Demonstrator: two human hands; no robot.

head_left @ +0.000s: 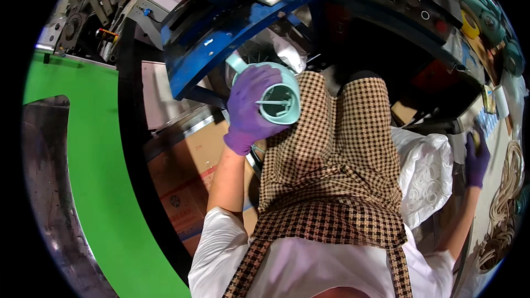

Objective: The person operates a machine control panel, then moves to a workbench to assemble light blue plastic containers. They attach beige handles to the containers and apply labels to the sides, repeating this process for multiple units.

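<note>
Gloved left hand (pixel 249 107) clamped round a pale green plastic housing (pixel 279 99), held over the lap beside a checked apron (pixel 331 154). Right hand (pixel 477 157) reaches to the worktop (pixel 497 187) edge; its grip cannot be told. One-handed, the housing might slip. White bag (pixel 425 171) holds pale rings; cardboard box (pixel 187 171) contents hidden.

A: Item, pale green housing (pixel 280 99)?
B: Moulded plastic, smooth, faint sheen. Left hand (pixel 251 107): purple rubbery glove, matt.
A: Apron (pixel 331 149)?
B: Woven checked cloth, matt.
A: Frame (pixel 232 38), box (pixel 187 171)?
B: Blue-painted metal, glossy, scuffed; brown cardboard, dull.
</note>
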